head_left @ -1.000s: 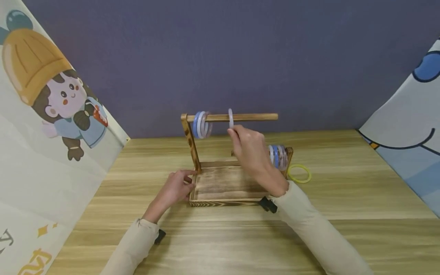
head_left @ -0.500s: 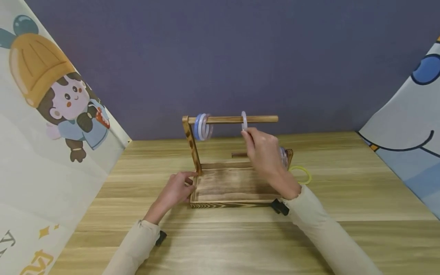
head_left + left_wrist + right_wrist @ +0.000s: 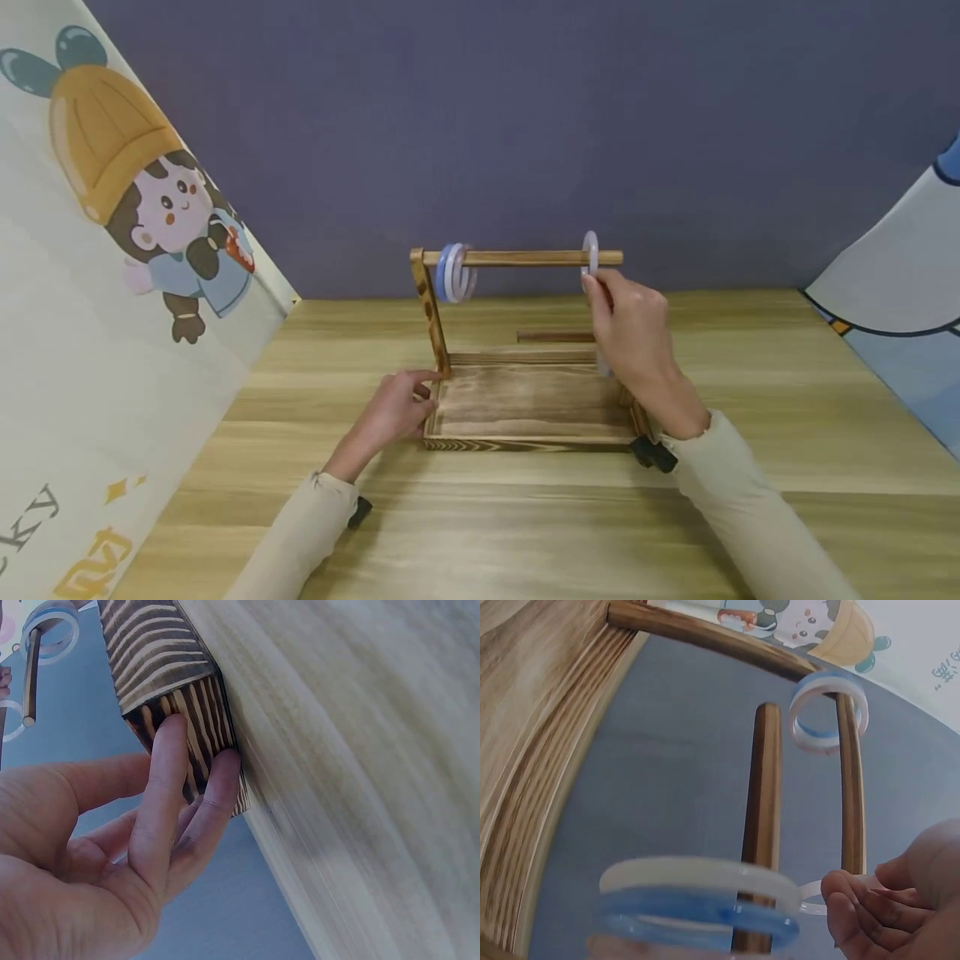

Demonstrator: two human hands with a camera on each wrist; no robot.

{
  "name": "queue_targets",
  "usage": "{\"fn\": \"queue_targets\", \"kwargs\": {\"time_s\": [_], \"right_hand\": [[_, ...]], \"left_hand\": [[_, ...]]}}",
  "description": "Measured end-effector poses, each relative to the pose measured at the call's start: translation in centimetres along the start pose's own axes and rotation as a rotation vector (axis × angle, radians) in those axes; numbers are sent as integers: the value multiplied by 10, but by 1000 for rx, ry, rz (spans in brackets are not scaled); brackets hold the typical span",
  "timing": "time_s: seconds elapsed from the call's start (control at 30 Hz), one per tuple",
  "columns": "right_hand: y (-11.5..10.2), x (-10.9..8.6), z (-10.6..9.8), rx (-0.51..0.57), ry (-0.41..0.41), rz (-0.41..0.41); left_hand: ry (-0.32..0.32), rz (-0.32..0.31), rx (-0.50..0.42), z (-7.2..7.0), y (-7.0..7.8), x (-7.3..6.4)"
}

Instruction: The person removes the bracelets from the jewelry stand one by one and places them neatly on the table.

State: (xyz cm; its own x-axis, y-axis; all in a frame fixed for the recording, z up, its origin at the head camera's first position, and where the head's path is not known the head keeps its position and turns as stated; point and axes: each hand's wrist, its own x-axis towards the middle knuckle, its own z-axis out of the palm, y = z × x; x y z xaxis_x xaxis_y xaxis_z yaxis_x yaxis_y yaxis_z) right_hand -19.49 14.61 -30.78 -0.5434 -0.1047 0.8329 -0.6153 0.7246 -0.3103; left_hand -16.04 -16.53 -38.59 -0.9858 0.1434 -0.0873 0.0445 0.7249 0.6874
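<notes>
A wooden jewelry stand has a shallow tray and an upper bar on a left post. With thumb and fingers my right hand pinches a pale white bangle, which encircles that bar near its free right end. Several blue, white and pinkish bangles hang by the post. My left hand touches the tray's left end; in the left wrist view its fingertips press the striped wood, fingers fairly straight. The lower bar carries more bangles, mostly hidden behind my right hand in the head view.
The stand rests on a wood-grain table. A dark wall rises close behind it. Cartoon-printed panels flank the table left and right.
My right hand has slid the pale bangle rightward along the upper bar, from near its middle to near its free end. The yellow bangle is now out of sight. My left hand stays at the tray.
</notes>
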Motion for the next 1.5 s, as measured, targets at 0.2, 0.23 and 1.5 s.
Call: {"fn": "queue_targets", "kwargs": {"time_s": [0.2, 0.23, 1.5], "right_hand": [[12, -2, -10, -12, 19, 12], [14, -3, -12, -15, 21, 14], [87, -81, -71, -182, -99, 103]], "left_hand": [[5, 6, -10, 1, 4, 2], [8, 7, -11, 1, 5, 2], [-2, 8, -12, 1, 2, 1]]}}
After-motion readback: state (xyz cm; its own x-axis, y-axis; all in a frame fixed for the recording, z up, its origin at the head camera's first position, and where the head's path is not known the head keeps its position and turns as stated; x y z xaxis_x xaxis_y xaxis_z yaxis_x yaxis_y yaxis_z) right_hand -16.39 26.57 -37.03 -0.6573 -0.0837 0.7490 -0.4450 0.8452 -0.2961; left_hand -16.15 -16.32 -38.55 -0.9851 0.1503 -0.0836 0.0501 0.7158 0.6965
